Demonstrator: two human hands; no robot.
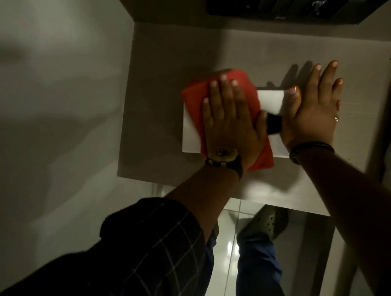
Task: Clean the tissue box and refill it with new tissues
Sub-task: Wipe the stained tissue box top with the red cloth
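Note:
A white tissue box with a dark slot in its top lies on a small beige table. A red cloth is spread over the box's left and middle part. My left hand lies flat on the cloth, fingers spread, pressing it onto the box top. My right hand rests against the box's right end, thumb on the top surface, the other fingers stretched out over the table. No tissues are visible in the slot.
A dark switch panel is on the wall behind the table. A pale wall runs along the left. A wooden edge stands at the right. Below are glossy floor tiles and my shoe.

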